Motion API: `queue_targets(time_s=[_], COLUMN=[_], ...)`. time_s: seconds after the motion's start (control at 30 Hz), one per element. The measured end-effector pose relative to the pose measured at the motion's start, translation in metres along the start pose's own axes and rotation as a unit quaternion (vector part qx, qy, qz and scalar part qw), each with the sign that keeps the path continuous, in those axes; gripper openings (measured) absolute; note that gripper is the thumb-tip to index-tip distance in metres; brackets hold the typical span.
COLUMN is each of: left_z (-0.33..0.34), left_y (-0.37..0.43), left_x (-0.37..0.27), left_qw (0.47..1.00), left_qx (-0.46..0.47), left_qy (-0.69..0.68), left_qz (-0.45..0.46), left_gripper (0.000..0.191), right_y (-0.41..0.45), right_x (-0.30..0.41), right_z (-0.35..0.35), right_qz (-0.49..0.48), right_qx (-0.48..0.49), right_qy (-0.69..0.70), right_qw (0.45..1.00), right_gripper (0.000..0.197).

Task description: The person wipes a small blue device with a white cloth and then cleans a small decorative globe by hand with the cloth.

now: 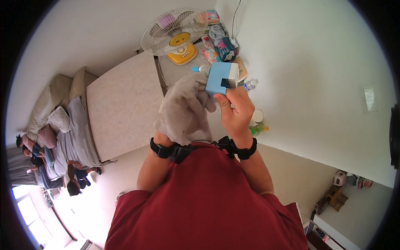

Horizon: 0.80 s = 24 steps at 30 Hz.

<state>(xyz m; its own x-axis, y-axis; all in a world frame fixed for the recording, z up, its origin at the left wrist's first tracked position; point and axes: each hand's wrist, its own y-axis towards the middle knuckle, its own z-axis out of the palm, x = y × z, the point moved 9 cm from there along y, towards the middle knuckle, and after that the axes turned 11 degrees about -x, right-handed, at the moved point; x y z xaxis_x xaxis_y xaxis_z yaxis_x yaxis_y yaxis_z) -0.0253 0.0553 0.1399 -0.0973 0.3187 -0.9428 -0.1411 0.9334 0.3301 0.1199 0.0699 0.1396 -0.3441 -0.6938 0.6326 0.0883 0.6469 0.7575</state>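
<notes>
A small blue box with a white end (220, 76) is held up before me, above a cluttered table. My right hand (239, 112) grips its lower edge between thumb and fingers. At its left side, a grey-beige knitted cloth (184, 106) drapes over my left hand (164, 137), which shows only near the wrist. The covered fingers seem to press the cloth against the box, but their exact hold is hidden. Each wrist wears a black strap.
On the table (173, 70) stand a yellow desk fan (182, 53), a patterned pouch (225, 48) and a plastic bottle (250, 85). A pale board-like surface (125, 106) lies left. Several people sit around a bed (79, 134) at the far left. A wall (306, 93) rises right.
</notes>
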Motion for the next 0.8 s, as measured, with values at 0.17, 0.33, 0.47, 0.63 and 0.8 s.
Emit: queue_targets(time_s=[0.17, 0.33, 0.47, 0.63, 0.8], left_z=[0.002, -0.027, -0.042, -0.030, -0.002], left_y=[-0.001, -0.014, -0.007, -0.015, -0.006], left_x=[0.021, 0.048, 0.031, 0.041, 0.030], left_qw=[0.998, 0.952, 0.997, 0.962, 0.875], left_qx=[0.058, -0.114, -0.037, 0.047, 0.164], left_qy=[0.017, -0.197, 0.036, 0.224, 0.409], left_qz=[-0.033, -0.205, -0.048, 0.151, 0.199], left_gripper=[0.025, 0.027, 0.028, 0.030, 0.042], right_y=[0.004, 0.008, 0.008, 0.007, 0.010], right_x=[0.000, 0.005, 0.020, 0.029, 0.027], right_z=[0.000, 0.013, 0.017, 0.016, 0.013], right_qz=[-0.034, -0.058, -0.041, 0.005, 0.018], right_qx=[-0.003, 0.145, 0.232, 0.289, 0.219], right_qy=[-0.028, -0.071, -0.052, 0.011, 0.048], right_qw=[0.999, 0.985, 0.971, 0.957, 0.974], right_gripper=[0.016, 0.022, 0.022, 0.020, 0.039])
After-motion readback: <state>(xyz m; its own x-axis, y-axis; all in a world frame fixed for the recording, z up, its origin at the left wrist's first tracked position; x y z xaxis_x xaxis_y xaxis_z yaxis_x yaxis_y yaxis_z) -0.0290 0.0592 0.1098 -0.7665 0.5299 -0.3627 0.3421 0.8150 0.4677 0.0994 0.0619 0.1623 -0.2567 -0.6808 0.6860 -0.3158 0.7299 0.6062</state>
